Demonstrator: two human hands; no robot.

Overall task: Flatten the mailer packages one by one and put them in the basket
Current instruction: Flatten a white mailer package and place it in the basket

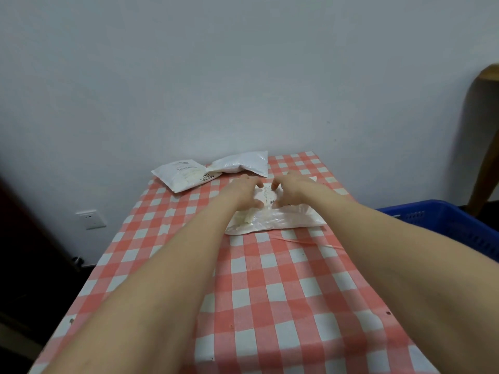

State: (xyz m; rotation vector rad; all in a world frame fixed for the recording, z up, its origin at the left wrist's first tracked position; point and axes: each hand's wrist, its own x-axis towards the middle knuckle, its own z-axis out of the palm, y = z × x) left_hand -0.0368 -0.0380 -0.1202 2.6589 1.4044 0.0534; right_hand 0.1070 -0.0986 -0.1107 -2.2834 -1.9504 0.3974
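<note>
Seen on my remote feed: a plain pale wall (243, 76) rises behind the long table under a red-and-white checked cloth (270, 292), which fills the lower frame. Off the table's right edge sits the blue slatted plastic basket (442, 220), only its near corner in view, and beyond that a curved brown wooden furniture piece (483, 130).

On the table's far half, near its middle line, lies the glossy white plastic mailer package with a printed label (286, 218), crumpled along its near edge. At the table's far left corner rest two more: a flat white mailer bearing a label (183, 175), which overhangs the edge, and a puffy plain white mailer (240, 163) touching it on the right, against the wall.

Both bare arms reach across the table to the glossy mailer. The left hand (247, 191) lies palm-down on the package's left part, fingers spread and fairly straight, gripping nothing. The right hand (290, 188) is just beside it on the label, fingers arched with the tips pressing down; motion blur keeps me from telling whether they pinch the plastic.

Below the table's left side, a white wall socket (90, 219) is set low on the wall.
</note>
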